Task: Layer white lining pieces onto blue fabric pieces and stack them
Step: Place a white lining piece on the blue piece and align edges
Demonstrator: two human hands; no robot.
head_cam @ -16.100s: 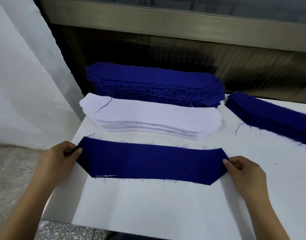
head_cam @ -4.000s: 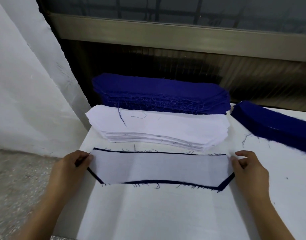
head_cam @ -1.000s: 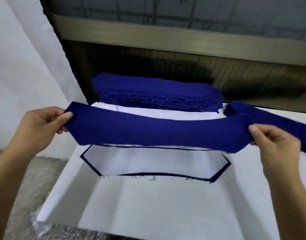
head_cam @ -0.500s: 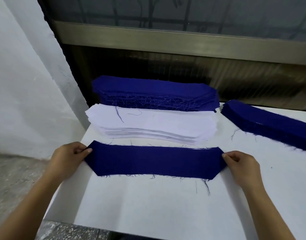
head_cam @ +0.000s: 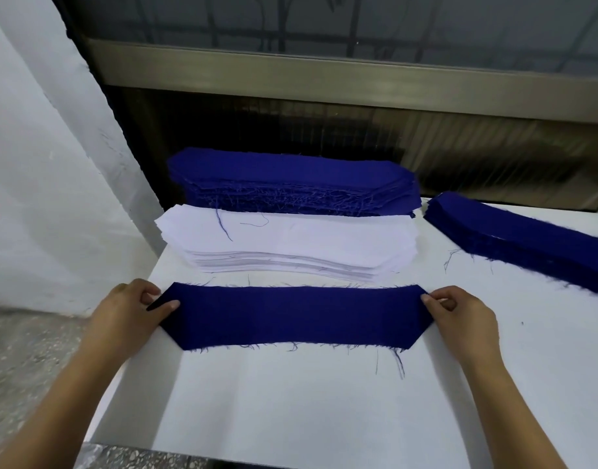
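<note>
A single blue fabric piece lies flat on the white tabletop, its long axis running left to right, parallel to the near edge, with its angled ends pointing outward. The left hand pinches the left end, thumb on top of the cloth and fingers curled beside it. The right hand pinches the right end in the same way, so the piece is grasped at both tips and spread taut between them. Just beyond it, toward the far edge and near the far left corner, sits the white lining stack, close to the blue piece but apart from it and lying along the same left-to-right axis. Because the axes match, a lining could likely be drawn straight toward the near edge and set down without turning. Both hands lie about equally near that stack, each closest to its own end. Behind the linings, against the far edge, rises a tall blue stack. A second blue pile lies at a slant toward the right edge, well apart from the hands. No container is in view; the piles rest directly on the tabletop.
</note>
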